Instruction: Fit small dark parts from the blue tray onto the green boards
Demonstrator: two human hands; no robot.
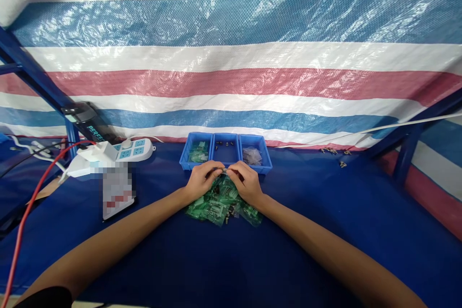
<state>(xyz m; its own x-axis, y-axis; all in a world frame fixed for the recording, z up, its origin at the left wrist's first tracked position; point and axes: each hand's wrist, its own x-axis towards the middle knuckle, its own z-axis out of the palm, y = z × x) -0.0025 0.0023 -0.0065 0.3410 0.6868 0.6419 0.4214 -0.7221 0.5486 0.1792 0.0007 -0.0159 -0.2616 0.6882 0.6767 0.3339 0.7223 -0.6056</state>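
Note:
My left hand [202,179] and my right hand [247,182] meet over a heap of small green plastic packets [215,207]. Thumbs and fingers of both are pinched together on something small between them, too small and covered to name. A few metal screws [227,216] lie among the packets. Just beyond my fingers stand three blue bins side by side. Green packets lie in the left bin [183,156], a few small dark screw-like pieces in the middle bin [225,155], and clear plastic packets in the right bin [267,158].
At left on the blue table [224,269] are a phone-like device [117,195], partly blurred, a white power strip [139,150] with plugs, a black container [90,122] and a red cable [25,224]. Small metal screws [342,164] lie at right. A striped tarp [231,57] hangs behind.

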